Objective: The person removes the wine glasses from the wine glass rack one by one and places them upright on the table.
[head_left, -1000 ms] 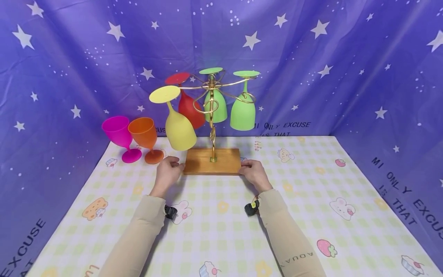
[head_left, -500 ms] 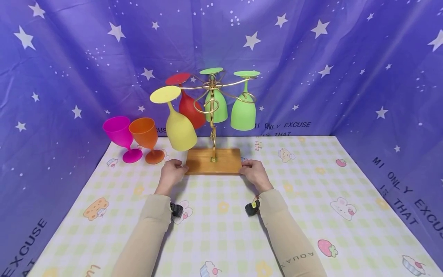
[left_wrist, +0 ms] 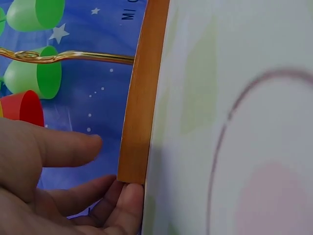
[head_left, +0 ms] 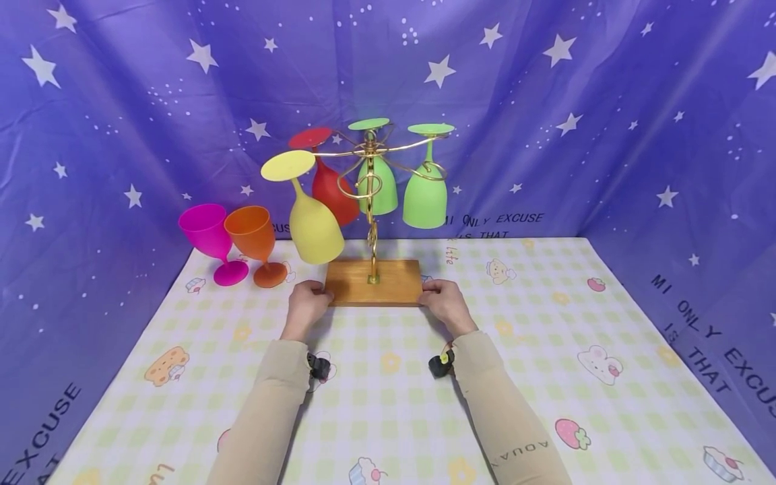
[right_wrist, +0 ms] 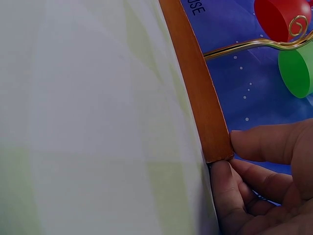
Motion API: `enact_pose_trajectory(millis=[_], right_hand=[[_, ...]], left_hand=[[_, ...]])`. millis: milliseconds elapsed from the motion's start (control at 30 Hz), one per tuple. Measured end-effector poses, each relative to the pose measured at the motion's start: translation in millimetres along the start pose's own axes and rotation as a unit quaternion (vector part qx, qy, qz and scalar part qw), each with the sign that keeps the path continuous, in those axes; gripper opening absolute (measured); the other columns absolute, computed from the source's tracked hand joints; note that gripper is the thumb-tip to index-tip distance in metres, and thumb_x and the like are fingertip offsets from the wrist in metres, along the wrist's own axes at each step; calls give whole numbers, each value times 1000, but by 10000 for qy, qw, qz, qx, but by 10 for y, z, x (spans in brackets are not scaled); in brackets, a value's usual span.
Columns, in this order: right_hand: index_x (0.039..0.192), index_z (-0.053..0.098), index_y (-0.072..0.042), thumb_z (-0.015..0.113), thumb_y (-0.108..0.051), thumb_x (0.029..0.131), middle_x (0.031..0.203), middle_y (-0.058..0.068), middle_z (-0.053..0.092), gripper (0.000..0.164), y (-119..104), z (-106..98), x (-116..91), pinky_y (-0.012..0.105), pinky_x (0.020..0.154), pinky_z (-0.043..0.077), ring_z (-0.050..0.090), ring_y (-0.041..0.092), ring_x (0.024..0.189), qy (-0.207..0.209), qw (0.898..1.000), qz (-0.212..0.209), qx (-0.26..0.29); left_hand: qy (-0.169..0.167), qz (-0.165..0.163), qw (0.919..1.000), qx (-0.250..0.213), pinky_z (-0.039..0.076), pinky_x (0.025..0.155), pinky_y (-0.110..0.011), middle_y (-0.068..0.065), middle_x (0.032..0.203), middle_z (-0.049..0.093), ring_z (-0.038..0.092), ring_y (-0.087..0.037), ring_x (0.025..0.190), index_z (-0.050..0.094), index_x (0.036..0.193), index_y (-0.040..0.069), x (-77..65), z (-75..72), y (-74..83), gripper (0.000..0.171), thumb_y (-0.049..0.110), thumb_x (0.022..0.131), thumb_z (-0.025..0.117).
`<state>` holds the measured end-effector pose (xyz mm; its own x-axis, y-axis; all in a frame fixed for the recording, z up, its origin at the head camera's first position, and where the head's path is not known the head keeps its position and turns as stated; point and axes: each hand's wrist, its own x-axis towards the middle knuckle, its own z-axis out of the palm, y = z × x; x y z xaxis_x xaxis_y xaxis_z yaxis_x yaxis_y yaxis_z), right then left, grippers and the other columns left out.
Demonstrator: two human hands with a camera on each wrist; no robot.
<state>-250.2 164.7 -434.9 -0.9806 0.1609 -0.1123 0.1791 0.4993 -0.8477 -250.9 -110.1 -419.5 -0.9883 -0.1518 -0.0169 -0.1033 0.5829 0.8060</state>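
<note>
A wine glass rack has a wooden base and a gold metal stem with curled arms. Upside down on it hang a yellow goblet, a red goblet, a green goblet at the back and another green goblet on the right. My left hand touches the base's left end with its fingertips; in the left wrist view the thumb stands apart from the wood. At the other end, my right hand pinches the base's corner, thumb against its top edge.
Left of the rack, a magenta goblet and an orange goblet stand upright, close together. A checked cloth with cartoon prints covers the table. Behind and at the sides hangs a blue star-patterned curtain.
My left hand has moved right, from beside the base's left end to touching it. The right hand, rack and goblets hold their places.
</note>
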Motion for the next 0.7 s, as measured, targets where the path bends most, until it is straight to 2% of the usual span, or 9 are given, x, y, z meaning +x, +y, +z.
enact_pose_trajectory(millis=[133, 233, 467, 700], right_hand=[[112, 66, -1, 65, -10, 83, 115, 15, 62, 30, 4, 2, 5, 40, 92, 43, 54, 28, 104, 1, 10000, 11, 9], [112, 66, -1, 65, -10, 83, 114, 15, 62, 30, 8, 3, 10, 40, 91, 44, 54, 28, 103, -6, 10000, 12, 12], [111, 67, -2, 66, -10, 83, 114, 14, 63, 30, 12, 3, 18, 40, 91, 44, 55, 27, 103, 14, 10000, 5, 14], [111, 66, -2, 66, -11, 83, 114, 14, 62, 30, 12, 2, 16, 39, 89, 45, 55, 27, 102, 3, 10000, 58, 32]], left_hand=[[-45, 135, 9997, 178, 47, 82, -43, -19, 98, 66, 57, -32, 90, 67, 101, -5, -4, 13, -8, 25, 9, 80, 64], [-132, 122, 9997, 188, 48, 83, -43, -19, 99, 66, 57, -32, 90, 67, 103, -6, 2, 10, -21, 27, 7, 79, 65], [-152, -117, 9997, -152, 45, 91, -43, -20, 106, 67, 57, -32, 102, 68, 106, -4, 51, -8, -75, 28, 10, 82, 66], [-82, -186, 9992, -329, 46, 89, -42, -19, 104, 68, 57, -31, 100, 70, 104, -3, 70, -6, -91, 25, 6, 81, 66]])
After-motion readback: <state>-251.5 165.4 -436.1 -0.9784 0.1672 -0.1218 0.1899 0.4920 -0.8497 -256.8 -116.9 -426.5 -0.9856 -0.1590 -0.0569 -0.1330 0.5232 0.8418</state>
